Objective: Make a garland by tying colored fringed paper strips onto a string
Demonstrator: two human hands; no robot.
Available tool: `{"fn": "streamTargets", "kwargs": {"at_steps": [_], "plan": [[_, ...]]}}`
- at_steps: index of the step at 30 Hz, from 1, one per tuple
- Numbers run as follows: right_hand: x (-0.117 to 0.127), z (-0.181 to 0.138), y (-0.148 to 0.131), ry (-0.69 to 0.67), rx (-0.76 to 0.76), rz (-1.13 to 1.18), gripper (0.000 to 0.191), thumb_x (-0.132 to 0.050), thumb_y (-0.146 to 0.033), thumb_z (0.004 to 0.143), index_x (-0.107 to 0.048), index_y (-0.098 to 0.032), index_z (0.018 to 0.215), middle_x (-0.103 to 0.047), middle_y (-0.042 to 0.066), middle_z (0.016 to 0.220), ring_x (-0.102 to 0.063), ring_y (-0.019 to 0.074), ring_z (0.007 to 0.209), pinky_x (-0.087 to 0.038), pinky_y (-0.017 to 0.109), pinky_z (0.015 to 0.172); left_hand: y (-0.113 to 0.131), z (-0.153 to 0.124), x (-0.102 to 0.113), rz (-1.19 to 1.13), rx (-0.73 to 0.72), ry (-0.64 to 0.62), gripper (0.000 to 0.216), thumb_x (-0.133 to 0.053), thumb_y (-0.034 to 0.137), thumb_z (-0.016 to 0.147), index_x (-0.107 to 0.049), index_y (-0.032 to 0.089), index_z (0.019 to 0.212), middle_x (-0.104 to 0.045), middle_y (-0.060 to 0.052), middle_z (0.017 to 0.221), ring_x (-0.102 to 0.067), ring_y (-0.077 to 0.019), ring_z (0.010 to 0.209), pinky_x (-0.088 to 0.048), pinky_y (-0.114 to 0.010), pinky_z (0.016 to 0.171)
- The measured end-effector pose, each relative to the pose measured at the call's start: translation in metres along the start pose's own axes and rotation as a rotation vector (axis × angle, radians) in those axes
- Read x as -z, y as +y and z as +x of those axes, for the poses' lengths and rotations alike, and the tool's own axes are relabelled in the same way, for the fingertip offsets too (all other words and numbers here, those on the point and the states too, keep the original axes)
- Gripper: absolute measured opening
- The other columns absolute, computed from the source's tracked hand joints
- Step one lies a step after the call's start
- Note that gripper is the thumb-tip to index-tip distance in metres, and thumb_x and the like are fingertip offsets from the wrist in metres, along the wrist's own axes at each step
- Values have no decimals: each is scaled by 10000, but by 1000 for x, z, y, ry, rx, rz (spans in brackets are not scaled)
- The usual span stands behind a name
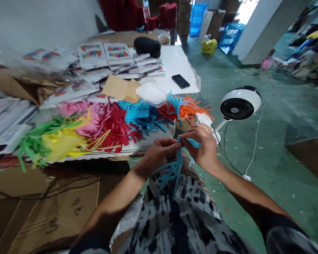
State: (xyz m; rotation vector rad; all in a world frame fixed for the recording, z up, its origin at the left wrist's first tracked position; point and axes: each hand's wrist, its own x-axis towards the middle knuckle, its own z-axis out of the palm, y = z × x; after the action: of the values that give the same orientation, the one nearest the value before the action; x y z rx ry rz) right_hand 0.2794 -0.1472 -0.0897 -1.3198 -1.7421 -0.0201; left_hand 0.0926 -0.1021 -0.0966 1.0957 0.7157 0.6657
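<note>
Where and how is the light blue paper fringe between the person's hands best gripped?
Probably by the narrow top of the light blue paper fringe, pinched from both sides, left hand opposite right hand: it looks gathered there, while its loose strips hang and splay below.

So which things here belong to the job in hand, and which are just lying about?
Likely the job:
light-blue fringe, held by left hand and right hand
green fringes
yellow fringes
pink fringes
red fringes
orange fringes

Probably just lying about:
smartphone
electric fan
black case
yellow basket
</note>
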Motion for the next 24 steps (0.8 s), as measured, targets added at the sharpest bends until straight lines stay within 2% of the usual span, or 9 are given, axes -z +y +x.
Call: {"fn": "streamTargets", "kwargs": {"at_steps": [4,7,10,12,15,17,19,21,24], "plan": [[2,15,-1,-120,-135,262,146,-643,-303,992,-786,-292,972,-748,27,934,-680,216,933,-529,407,868,17,7,1,176,-312,62,240,-907,419,732,-799,205,742,-751,-63,1049,-680,-187,949,-533,-294,777],[1,22,4,-206,-148,379,194,-620,-310,1002,-787,-309,1102,-750,42,1046,-685,218,1014,-539,409,919,26,9,2,215,-308,17,232,-895,422,755,-810,206,748,-771,-71,1007,-702,-206,949,-548,-335,821],[-8,19,9,-254,-216,525,273,-566,-376,1039,-728,-288,1240,-732,60,1189,-669,212,1119,-527,389,988,25,10,1,212,-310,67,220,-888,418,768,-817,210,775,-779,-66,962,-711,-200,928,-551,-341,838],[-18,10,11,-295,-265,631,334,-489,-430,1072,-684,-258,1281,-729,58,1185,-669,195,1086,-531,358,968,25,13,3,204,-335,109,210,-878,408,782,-813,208,782,-779,-62,972,-713,-197,946,-555,-339,865],[-28,-12,16,-467,-276,700,348,-475,-462,1071,-702,-205,1131,-734,23,989,-658,167,903,-529,284,801,34,17,15,110,-398,217,198,-877,374,774,-776,203,768,-772,-39,940,-719,-181,934,-570,-318,867],[-27,-27,22,-666,-210,674,311,-512,-412,1052,-717,-187,988,-722,3,870,-639,157,814,-503,257,721,46,19,28,11,-439,312,221,-885,356,755,-731,197,754,-767,-27,918,-726,-167,898,-582,-296,824],[-21,-37,29,-814,-116,572,234,-541,-303,1017,-733,-189,947,-741,7,868,-654,164,808,-499,261,719,60,18,40,-50,-449,371,255,-903,335,724,-693,191,746,-766,-19,912,-732,-155,843,-586,-277,772],[-10,-36,33,-796,-84,386,207,-559,-176,953,-754,-206,1013,-774,32,980,-694,190,884,-514,290,773,69,13,45,-34,-442,396,268,-920,308,698,-685,188,747,-762,-12,887,-734,-149,793,-587,-268,744],[5,-19,28,-500,-154,153,325,-542,-95,911,-746,-220,1131,-778,67,1103,-716,224,1001,-526,350,864,69,6,37,140,-444,352,205,-901,301,739,-734,185,769,-755,-28,869,-742,-166,821,-593,-284,788]]}}
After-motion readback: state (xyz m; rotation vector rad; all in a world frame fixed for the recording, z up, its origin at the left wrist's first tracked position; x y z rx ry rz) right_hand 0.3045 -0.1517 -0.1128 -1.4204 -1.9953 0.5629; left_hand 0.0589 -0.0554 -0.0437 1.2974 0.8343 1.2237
